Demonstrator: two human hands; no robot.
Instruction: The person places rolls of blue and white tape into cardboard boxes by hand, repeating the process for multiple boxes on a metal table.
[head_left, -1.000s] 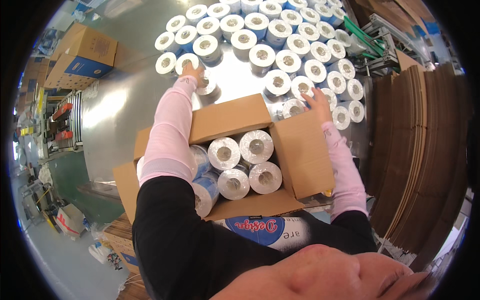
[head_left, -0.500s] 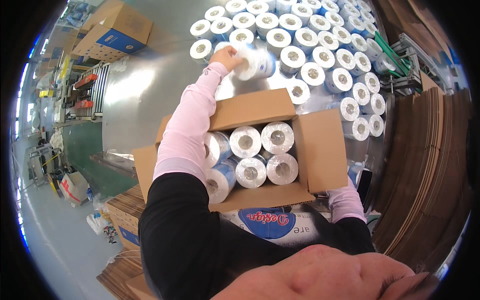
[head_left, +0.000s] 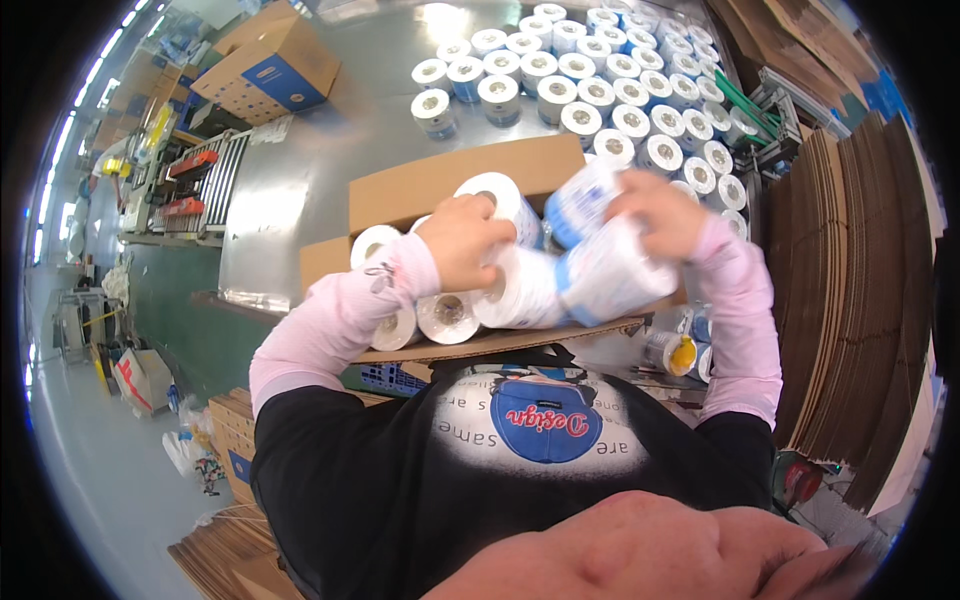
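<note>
An open cardboard box (head_left: 460,172) stands in front of me with several wrapped paper rolls inside, such as one roll (head_left: 447,318) on the near side. My left hand (head_left: 465,245) is closed over two white-and-blue paper rolls, the upper roll (head_left: 512,205) and the lower roll (head_left: 522,290), above the box. On the right, my right hand (head_left: 660,212) grips two more paper rolls, a far roll (head_left: 583,203) and a tilted near roll (head_left: 620,275), blurred by motion. The near rolls of both hands meet end to end. The box's right side is mostly hidden.
Many upright paper rolls (head_left: 597,95) cover the far metal table (head_left: 285,190). A printed carton (head_left: 275,75) sits at the far left near a roller conveyor (head_left: 205,180). Flattened cardboard (head_left: 840,290) is stacked at right. A few rolls (head_left: 670,352) lie beside the box.
My left hand has come back from the far table with rolls to above the box. My right hand has risen from beside the box, now with two rolls in it.
</note>
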